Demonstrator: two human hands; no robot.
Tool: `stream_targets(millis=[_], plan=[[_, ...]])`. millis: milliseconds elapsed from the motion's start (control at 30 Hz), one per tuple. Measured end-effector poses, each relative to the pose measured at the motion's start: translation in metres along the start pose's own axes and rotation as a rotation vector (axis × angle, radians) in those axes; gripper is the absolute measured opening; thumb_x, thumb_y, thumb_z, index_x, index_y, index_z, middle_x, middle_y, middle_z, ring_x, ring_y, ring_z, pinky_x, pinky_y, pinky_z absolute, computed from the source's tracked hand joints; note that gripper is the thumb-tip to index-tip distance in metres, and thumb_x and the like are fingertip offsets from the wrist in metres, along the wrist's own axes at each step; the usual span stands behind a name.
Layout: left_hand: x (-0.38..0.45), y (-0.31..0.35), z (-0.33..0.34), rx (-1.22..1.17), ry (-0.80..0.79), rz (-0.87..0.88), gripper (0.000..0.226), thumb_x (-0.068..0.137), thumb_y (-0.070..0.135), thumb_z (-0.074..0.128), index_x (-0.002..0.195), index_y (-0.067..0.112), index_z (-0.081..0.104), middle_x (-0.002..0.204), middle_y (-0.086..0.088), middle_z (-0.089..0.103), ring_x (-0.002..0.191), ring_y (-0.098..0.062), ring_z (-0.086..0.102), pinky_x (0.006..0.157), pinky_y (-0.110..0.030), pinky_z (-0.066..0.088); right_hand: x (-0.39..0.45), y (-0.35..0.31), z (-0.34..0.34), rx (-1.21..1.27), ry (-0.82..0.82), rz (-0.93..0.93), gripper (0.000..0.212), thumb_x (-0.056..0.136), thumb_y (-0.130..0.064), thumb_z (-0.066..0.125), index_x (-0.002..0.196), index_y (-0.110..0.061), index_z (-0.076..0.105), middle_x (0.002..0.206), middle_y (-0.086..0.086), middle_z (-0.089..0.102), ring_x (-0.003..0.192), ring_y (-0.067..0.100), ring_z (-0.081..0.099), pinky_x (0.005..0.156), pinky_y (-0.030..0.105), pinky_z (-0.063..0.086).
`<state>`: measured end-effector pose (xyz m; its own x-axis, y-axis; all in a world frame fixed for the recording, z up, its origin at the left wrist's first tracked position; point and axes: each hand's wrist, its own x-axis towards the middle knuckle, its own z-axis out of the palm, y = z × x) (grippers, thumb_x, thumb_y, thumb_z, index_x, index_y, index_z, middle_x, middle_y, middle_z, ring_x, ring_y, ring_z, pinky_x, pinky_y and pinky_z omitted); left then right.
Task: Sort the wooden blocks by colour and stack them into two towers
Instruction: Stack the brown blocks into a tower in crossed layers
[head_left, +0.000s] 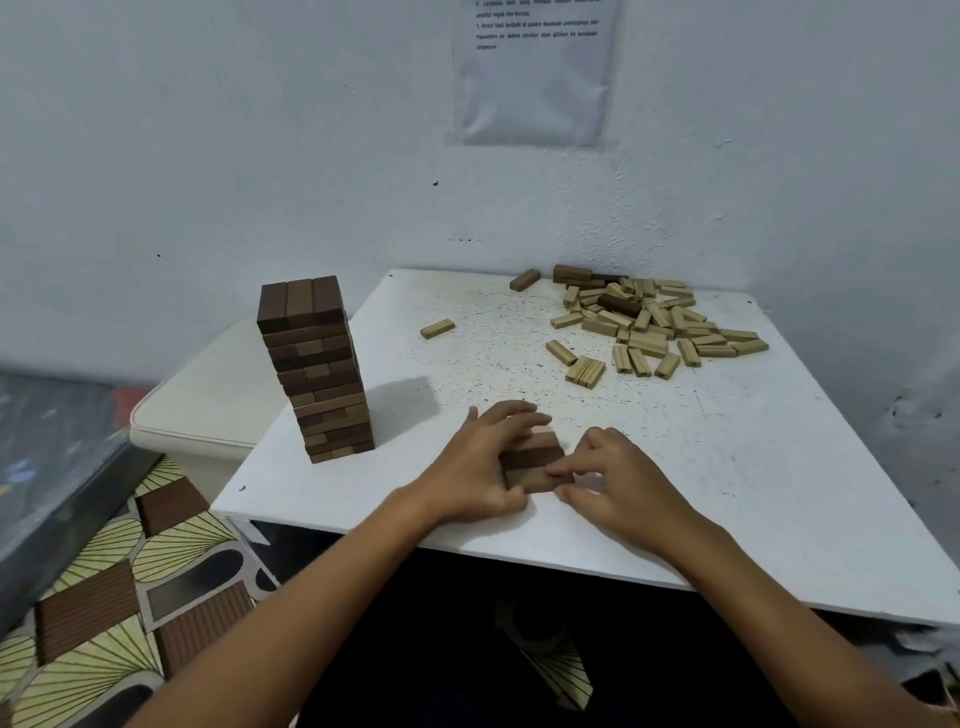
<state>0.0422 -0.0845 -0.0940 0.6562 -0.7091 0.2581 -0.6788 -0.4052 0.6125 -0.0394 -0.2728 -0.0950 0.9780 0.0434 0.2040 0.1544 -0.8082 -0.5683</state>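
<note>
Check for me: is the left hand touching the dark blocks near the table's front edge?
Touching. The head view shows the left hand curled over the dark blocks, fingers on top, thumb at their near side.

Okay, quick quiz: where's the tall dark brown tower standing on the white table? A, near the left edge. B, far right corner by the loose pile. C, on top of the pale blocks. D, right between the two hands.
A: the dark tower stands by the table's left edge, apart from the pile of pale blocks.

Dim, soft bluish light; the dark tower (316, 369) casts a faint shadow rightward; wide-angle edges bend, slightly blurred.
</note>
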Motion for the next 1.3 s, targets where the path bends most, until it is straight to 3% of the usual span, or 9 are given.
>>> stream_targets(millis=[133, 267, 400, 533, 833, 1000, 1100, 1167, 1300], plan=[[0.007, 0.002, -0.011, -0.100, -0.191, -0.017, 0.083, 0.068, 0.018, 0.059, 0.144, 0.036, 0.031, 0.151, 0.007, 0.037, 0.134, -0.011, 0.045, 0.120, -0.054, 0.002, -0.003, -0.005, 0.006, 0.076, 0.034, 0.009, 0.019, 0.089, -0.018, 0.063, 0.103, -0.024, 0.075, 0.090, -0.008, 0.049, 0.095, 0.010, 0.049, 0.081, 0.027, 0.043], [0.003, 0.005, 0.002, -0.518, 0.113, -0.158, 0.055, 0.080, 0.024, 0.054, 0.130, 0.043, 0.040, 0.144, 0.006, 0.046, 0.134, -0.009, 0.044, 0.114, -0.042, 0.033, 0.003, -0.019, 0.011, 0.520, 0.215, 0.237, 0.029, 0.102, -0.025, 0.047, 0.130, -0.026, 0.056, 0.130, -0.007, 0.053, 0.121, 0.007, 0.048, 0.100, 0.017, 0.036], [0.005, 0.017, 0.013, -0.881, 0.314, -0.365, 0.052, 0.082, 0.056, 0.046, 0.132, 0.039, 0.042, 0.147, 0.007, 0.042, 0.139, -0.008, 0.036, 0.116, -0.031, 0.025, 0.014, -0.035, 0.019, 1.025, 0.337, 0.392, 0.055, 0.097, -0.052, 0.029, 0.148, -0.030, 0.034, 0.156, -0.009, 0.030, 0.143, 0.004, 0.025, 0.121, 0.035, 0.018], [0.008, 0.029, 0.023, -0.974, 0.386, -0.413, 0.066, 0.093, 0.064, 0.031, 0.148, 0.028, 0.030, 0.154, 0.004, 0.031, 0.144, -0.010, 0.026, 0.118, -0.029, 0.019, 0.021, -0.045, 0.025, 1.099, 0.388, 0.403, 0.073, 0.085, -0.064, 0.023, 0.152, -0.033, 0.022, 0.160, -0.012, 0.018, 0.145, 0.001, 0.016, 0.122, 0.034, 0.011], [0.009, 0.036, 0.030, -0.954, 0.400, -0.421, 0.078, 0.082, 0.063, 0.020, 0.149, 0.024, 0.031, 0.156, 0.001, 0.032, 0.143, -0.008, 0.028, 0.121, -0.033, 0.017, 0.023, -0.050, 0.037, 1.053, 0.408, 0.388, 0.053, 0.103, -0.047, 0.021, 0.153, -0.029, 0.021, 0.157, -0.016, 0.020, 0.129, -0.013, 0.020, 0.108, 0.017, 0.015], [0.007, 0.020, 0.022, -0.790, 0.318, -0.341, 0.054, 0.089, 0.057, 0.044, 0.137, 0.033, 0.040, 0.146, 0.006, 0.043, 0.136, -0.002, 0.035, 0.112, -0.025, 0.027, 0.022, -0.037, 0.028, 0.959, 0.362, 0.364, 0.051, 0.098, -0.036, 0.050, 0.147, -0.028, 0.035, 0.153, -0.005, 0.036, 0.139, 0.006, 0.032, 0.116, 0.034, 0.027], [0.000, 0.001, 0.002, -0.508, 0.188, -0.258, 0.059, 0.071, 0.042, 0.065, 0.126, 0.042, 0.044, 0.133, 0.007, 0.056, 0.127, 0.004, 0.046, 0.100, -0.013, 0.034, 0.016, -0.017, 0.006, 0.729, 0.201, 0.299, 0.066, 0.088, -0.006, 0.064, 0.144, -0.031, 0.038, 0.140, -0.002, 0.047, 0.135, 0.010, 0.038, 0.112, 0.039, 0.034], [-0.004, -0.008, -0.011, -0.331, 0.044, -0.221, 0.075, 0.063, 0.041, 0.074, 0.130, 0.044, 0.041, 0.131, 0.011, 0.057, 0.126, 0.006, 0.046, 0.096, -0.007, 0.032, 0.010, -0.001, -0.009, 0.490, -0.002, 0.228, 0.082, 0.082, -0.011, 0.073, 0.146, -0.040, 0.031, 0.140, -0.003, 0.048, 0.136, 0.009, 0.038, 0.109, 0.034, 0.034], [-0.005, -0.020, -0.020, -0.138, -0.116, -0.186, 0.096, 0.058, 0.046, 0.082, 0.142, 0.044, 0.034, 0.135, 0.012, 0.052, 0.128, -0.001, 0.045, 0.107, -0.027, 0.036, 0.007, 0.011, -0.019, 0.210, -0.258, 0.195, 0.111, 0.069, -0.036, 0.085, 0.148, -0.054, 0.008, 0.146, -0.010, 0.043, 0.136, 0.004, 0.036, 0.108, 0.030, 0.029]])
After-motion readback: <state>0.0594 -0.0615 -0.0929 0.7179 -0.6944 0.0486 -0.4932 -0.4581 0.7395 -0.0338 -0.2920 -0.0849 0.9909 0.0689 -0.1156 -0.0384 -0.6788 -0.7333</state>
